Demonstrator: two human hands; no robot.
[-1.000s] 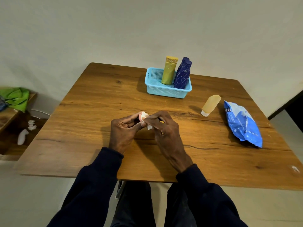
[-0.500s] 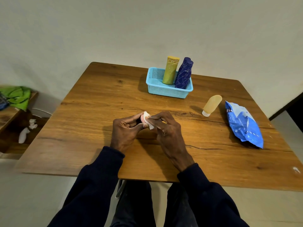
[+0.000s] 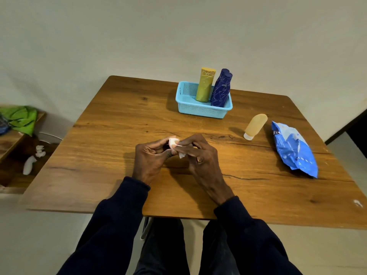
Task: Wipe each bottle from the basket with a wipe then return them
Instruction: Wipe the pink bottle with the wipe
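Presently, in the head view, both hands are raised just above the middle of the wooden tabletop (image 3: 119,135), meeting fingertip to fingertip. The left hand (image 3: 148,157) has its grip closed, fingers and thumb curled round a small pink object (image 3: 169,144) of which only a thin edge shows; whether it is a bottle cannot be told from this angle. The right hand (image 3: 200,157) has a narrow grip, thumb and forefinger pinching a white wipe (image 3: 173,141) against the top of that object. The wipe covers the end of the object, and a loose corner hangs below between the two hands. The light blue basket (image 3: 198,111) stands at the far side of the tabletop, well apart from both hands. A yellow bottle (image 3: 205,86) and a dark blue bottle (image 3: 221,90) stand upright in it, side by side and touching. A beige bottle (image 3: 255,126) rests cap-down on the tabletop to the right of the basket, outside it. Just beside that bottle lies a blue wipes pack (image 3: 294,147), near the right edge.
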